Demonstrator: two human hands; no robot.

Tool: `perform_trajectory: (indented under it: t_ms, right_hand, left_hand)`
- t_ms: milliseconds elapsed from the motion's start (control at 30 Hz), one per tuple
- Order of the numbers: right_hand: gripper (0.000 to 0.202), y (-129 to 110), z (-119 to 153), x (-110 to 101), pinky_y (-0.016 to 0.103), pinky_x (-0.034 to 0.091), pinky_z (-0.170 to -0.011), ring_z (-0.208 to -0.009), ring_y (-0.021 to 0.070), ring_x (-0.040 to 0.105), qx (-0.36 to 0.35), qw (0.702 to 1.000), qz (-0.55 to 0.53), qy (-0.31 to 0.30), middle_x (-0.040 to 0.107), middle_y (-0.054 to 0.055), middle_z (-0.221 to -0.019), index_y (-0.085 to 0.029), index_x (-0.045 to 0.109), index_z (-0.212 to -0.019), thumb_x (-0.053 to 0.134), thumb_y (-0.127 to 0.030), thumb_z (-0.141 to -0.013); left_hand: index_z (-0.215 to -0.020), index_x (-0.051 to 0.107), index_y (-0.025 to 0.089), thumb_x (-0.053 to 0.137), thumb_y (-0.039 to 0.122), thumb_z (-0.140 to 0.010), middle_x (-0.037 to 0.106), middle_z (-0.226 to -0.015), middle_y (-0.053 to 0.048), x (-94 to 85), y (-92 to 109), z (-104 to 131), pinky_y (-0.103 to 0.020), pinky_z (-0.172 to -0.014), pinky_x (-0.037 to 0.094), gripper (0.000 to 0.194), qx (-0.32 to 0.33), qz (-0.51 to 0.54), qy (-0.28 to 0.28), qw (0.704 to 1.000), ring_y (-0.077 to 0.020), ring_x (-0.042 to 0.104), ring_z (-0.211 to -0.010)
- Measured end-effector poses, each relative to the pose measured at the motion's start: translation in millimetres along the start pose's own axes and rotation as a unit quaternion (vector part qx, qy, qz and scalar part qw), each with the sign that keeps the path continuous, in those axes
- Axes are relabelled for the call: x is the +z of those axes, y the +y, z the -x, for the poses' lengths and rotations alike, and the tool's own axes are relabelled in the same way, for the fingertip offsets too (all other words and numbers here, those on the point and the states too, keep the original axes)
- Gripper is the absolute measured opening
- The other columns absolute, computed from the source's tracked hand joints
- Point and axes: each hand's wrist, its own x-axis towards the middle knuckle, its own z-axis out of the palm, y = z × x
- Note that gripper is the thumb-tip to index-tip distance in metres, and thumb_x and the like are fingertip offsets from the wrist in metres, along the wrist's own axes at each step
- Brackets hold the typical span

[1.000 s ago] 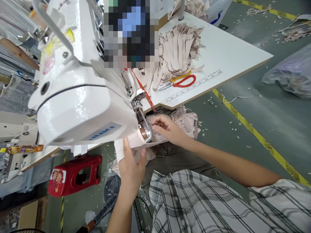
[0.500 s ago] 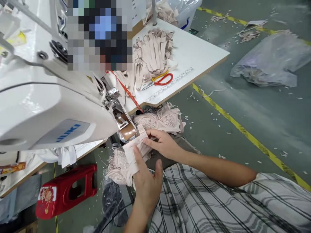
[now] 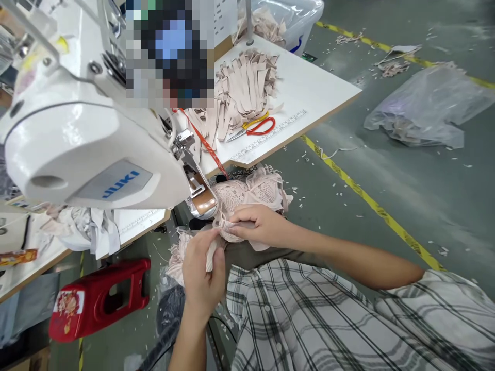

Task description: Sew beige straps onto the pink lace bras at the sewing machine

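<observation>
A pale pink lace bra (image 3: 231,194) lies in front of the sewing machine (image 3: 143,165), partly on my lap. My right hand (image 3: 263,222) is closed on the bra's edge, thumb and fingers pinching a pleated piece. Close beside it, my left hand (image 3: 203,265) pinches the same edge between its fingertips, just below the machine's rounded brown-and-metal bed (image 3: 204,201). More pink lace (image 3: 178,256) hangs to the left, partly covered by my left hand. What lies under my fingers is hidden.
On the white table (image 3: 320,85) lie a pile of pink fabric strips (image 3: 247,85) and red-and-yellow-handled scissors (image 3: 261,125). A red plastic stool (image 3: 88,301) stands at lower left. A clear plastic bag (image 3: 421,111) rests on the floor at right, beyond yellow tape (image 3: 359,193).
The flat pale piece spread between my hands is now folded and gathered. My left hand has moved left and up, its spread fingers closing to a pinch beside my right hand.
</observation>
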Motion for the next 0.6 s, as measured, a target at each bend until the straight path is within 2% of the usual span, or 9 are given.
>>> perform_trajectory:
  t_ms: [67, 133, 167, 233, 300, 367, 467, 600]
  right_hand:
    - [0.020, -1.1, 0.6, -0.5, 0.025, 0.039, -0.066, -0.069, 0.0119, 0.054, -0.033, 0.998, 0.030, -0.047, 0.059, -0.001, -0.073, -0.019, 0.069, -0.081, 0.057, -0.030, -0.092]
    - [0.022, -2.4, 0.7, -1.5, 0.023, 0.037, -0.063, -0.067, 0.0103, 0.053, -0.064, 0.990, 0.078, -0.098, 0.059, -0.001, -0.074, -0.017, 0.068, -0.078, 0.056, -0.028, -0.093]
    - [0.023, -2.9, 0.6, -2.0, 0.023, 0.035, -0.061, -0.066, 0.0100, 0.052, -0.083, 0.983, 0.115, -0.115, 0.059, -0.001, -0.073, -0.017, 0.067, -0.076, 0.055, -0.027, -0.093]
    - [0.027, -2.3, 0.3, -2.1, 0.024, 0.030, -0.058, -0.065, 0.0105, 0.050, -0.134, 0.961, 0.215, -0.110, 0.057, -0.001, -0.070, -0.017, 0.067, -0.074, 0.053, -0.026, -0.095]
    - [0.028, 0.5, -0.1, -0.7, 0.027, 0.030, -0.060, -0.065, 0.0121, 0.049, -0.199, 0.926, 0.316, -0.059, 0.058, 0.000, -0.069, -0.018, 0.068, -0.077, 0.050, -0.026, -0.097]
    - [0.029, 4.7, -0.3, 2.2, 0.029, 0.031, -0.062, -0.065, 0.0132, 0.048, -0.263, 0.888, 0.377, 0.010, 0.058, 0.001, -0.068, -0.018, 0.068, -0.079, 0.048, -0.027, -0.099]
    - [0.027, 10.1, -0.5, 7.4, 0.030, 0.034, -0.065, -0.064, 0.0130, 0.049, -0.318, 0.864, 0.384, 0.066, 0.060, -0.001, -0.066, -0.021, 0.068, -0.081, 0.048, -0.027, -0.099]
    - [0.022, 12.7, -0.8, 11.9, 0.029, 0.038, -0.067, -0.065, 0.0129, 0.052, -0.332, 0.868, 0.360, 0.077, 0.063, -0.001, -0.067, -0.021, 0.068, -0.085, 0.051, -0.027, -0.098]
  left_hand:
    - [-0.143, 0.041, 0.019, 0.050, 0.015, -0.095, 0.059, -0.138, -0.014, -2.9, -5.1, -8.7, -0.043, -0.108, 0.046, 0.049, 0.050, 0.011, -0.061, 0.997, -0.0245, 0.052, -0.133]
    - [-0.148, 0.032, 0.017, 0.052, 0.017, -0.094, 0.056, -0.140, -0.015, -3.6, -11.6, -14.1, -0.048, -0.114, 0.039, 0.058, 0.073, 0.008, -0.128, 0.989, -0.0260, 0.047, -0.137]
    - [-0.145, 0.036, 0.017, 0.055, 0.019, -0.093, 0.061, -0.132, -0.014, -3.2, -15.5, -15.2, -0.049, -0.114, 0.038, 0.055, 0.075, -0.002, -0.149, 0.986, -0.0258, 0.052, -0.131]
    - [-0.124, 0.052, 0.017, 0.058, 0.021, -0.092, 0.069, -0.104, -0.008, -1.1, -24.2, -14.0, -0.046, -0.106, 0.045, 0.033, 0.076, -0.035, -0.160, 0.984, -0.0224, 0.064, -0.104]
    - [-0.098, 0.058, 0.019, 0.058, 0.018, -0.092, 0.064, -0.081, -0.003, 2.5, -32.8, -9.3, -0.036, -0.083, 0.052, 0.006, 0.095, -0.069, -0.121, 0.986, -0.0179, 0.061, -0.078]
    - [-0.087, 0.056, 0.020, 0.058, 0.012, -0.090, 0.058, -0.068, 0.000, 6.7, -39.6, -3.3, -0.029, -0.064, 0.046, 0.009, 0.151, -0.090, -0.043, 0.984, -0.0161, 0.055, -0.066]
    - [-0.093, 0.057, 0.020, 0.062, 0.005, -0.084, 0.052, -0.061, 0.002, 11.5, -44.8, 3.4, -0.028, -0.062, 0.043, 0.019, 0.238, -0.097, 0.059, 0.965, -0.0161, 0.052, -0.064]
    - [-0.096, 0.059, 0.021, 0.064, 0.005, -0.083, 0.053, -0.061, 0.002, 12.4, -45.8, 3.8, -0.029, -0.064, 0.045, 0.021, 0.254, -0.100, 0.086, 0.958, -0.0162, 0.054, -0.065]
